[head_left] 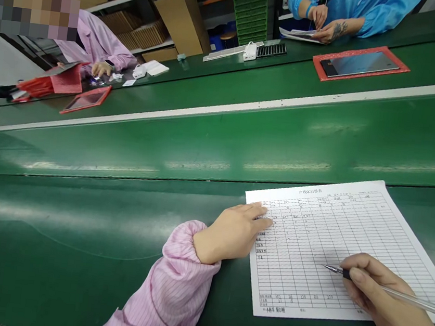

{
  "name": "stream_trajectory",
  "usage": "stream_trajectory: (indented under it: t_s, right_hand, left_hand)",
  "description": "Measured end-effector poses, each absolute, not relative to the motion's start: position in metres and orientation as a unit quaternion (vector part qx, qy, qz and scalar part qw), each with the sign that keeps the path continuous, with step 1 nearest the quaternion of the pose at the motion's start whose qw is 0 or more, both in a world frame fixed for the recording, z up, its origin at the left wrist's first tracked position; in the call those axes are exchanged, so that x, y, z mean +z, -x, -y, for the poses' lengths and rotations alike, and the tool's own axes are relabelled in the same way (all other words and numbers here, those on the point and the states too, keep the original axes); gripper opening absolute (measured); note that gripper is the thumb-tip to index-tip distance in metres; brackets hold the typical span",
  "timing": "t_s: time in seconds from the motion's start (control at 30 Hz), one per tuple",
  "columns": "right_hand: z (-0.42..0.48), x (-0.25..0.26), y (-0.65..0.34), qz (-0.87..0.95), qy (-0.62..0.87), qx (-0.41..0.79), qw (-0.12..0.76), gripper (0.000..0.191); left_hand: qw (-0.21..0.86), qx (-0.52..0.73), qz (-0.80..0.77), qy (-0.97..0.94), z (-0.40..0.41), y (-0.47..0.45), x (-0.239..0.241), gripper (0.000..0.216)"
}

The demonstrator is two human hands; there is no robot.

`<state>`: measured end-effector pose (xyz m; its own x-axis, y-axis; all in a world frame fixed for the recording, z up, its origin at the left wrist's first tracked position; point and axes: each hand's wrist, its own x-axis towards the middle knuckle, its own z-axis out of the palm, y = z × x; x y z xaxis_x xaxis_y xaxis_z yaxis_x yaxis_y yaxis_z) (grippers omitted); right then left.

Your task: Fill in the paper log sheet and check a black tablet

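A white printed form with a grid of rows and columns [350,236] lies on the green bench in front of me. My left hand [231,232], in a pink striped sleeve, rests flat on the sheet's left edge and holds it down. In my right hand [378,299] I grip a clear pen [391,291], its tip touching the lower middle of the grid. Some cells in the upper left and the bottom row bear handwriting.
A green conveyor belt [220,137] with a white strip runs across the middle. Beyond it a person in blue handles papers beside a tablet on a red tray [360,64]. At the far left a person in pink works near red trays [87,100]. Cardboard boxes stand behind.
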<state>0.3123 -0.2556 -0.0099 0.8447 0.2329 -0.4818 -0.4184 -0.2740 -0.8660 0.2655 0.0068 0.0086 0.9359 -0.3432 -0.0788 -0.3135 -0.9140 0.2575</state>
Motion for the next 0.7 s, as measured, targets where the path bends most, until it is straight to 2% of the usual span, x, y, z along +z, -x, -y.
stream_trajectory:
  t_s: [0.7]
  right_hand:
    - [0.2506, -0.0068, -0.3136, -0.036, 0.749, 0.275, 0.601, 0.054]
  left_hand:
    - [0.096, -0.049, 0.175, -0.979, -0.0051, -0.2669, 0.0095, 0.035]
